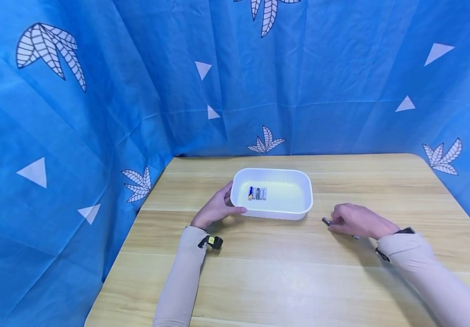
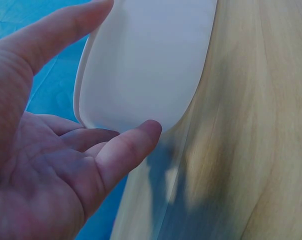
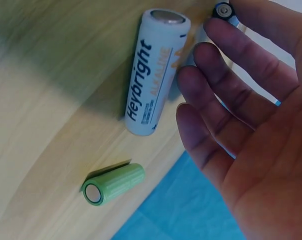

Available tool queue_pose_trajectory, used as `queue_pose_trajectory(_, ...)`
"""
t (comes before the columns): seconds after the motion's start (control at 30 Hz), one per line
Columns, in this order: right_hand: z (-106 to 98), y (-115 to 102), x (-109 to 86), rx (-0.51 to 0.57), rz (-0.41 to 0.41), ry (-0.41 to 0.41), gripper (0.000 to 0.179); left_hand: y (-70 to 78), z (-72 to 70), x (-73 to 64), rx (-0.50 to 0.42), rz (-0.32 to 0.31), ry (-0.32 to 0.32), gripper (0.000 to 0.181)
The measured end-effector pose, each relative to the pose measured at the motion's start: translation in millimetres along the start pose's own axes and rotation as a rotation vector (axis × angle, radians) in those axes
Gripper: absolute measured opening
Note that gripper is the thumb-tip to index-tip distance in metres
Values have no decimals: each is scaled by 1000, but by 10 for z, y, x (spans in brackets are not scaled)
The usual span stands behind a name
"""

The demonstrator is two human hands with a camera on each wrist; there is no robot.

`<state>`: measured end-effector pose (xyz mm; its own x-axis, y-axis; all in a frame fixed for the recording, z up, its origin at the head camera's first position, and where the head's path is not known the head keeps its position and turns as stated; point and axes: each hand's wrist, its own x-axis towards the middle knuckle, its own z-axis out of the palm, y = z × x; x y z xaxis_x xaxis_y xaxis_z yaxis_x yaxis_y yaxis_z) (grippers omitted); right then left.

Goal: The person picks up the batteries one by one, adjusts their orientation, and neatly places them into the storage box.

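Note:
My left hand (image 1: 217, 206) grips the left end of a white plastic tray (image 1: 275, 215), thumb at the front side and fingers round the end. In the left wrist view the tray's outer wall (image 2: 146, 60) lies between thumb and fingers. Inside stand or lie several small batteries (image 1: 258, 194) in a row, the leftmost blue and gold. To the right of the tray, my right hand (image 1: 357, 220) pinches a dark-ended battery (image 3: 223, 10) between thumb and index finger. Close by, a white Heybright alkaline battery (image 3: 156, 72) and a shorter green battery (image 3: 113, 185) are on the table.
The wooden table (image 1: 267, 281) ends at the back against a blue curtain (image 1: 324, 81) with leaf and triangle prints. That curtain also hangs along the left side. The tray sits near the table's back middle.

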<state>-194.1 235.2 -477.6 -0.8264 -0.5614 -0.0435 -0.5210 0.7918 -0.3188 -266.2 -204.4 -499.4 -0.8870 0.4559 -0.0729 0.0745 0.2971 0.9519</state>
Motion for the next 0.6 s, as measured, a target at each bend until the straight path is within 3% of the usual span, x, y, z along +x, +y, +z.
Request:
queue_pose_trajectory(0.17, -14, 11, 8, 76, 26, -11, 40, 0, 4, 7, 1, 13, -7, 120)
queue_pose_trajectory(0.33, -81, 45, 8, 171, 79, -43, 8, 4, 1, 9, 7, 1, -4, 121)
queue_pose_trajectory(0.5, -113, 61, 3, 188, 52, -94, 39, 5, -3, 2, 1, 3, -2, 121)
queue_pose_trajectory(0.6, -101, 63, 6, 171, 43, -114, 46, 0, 3, 3, -1, 5, -5, 121)
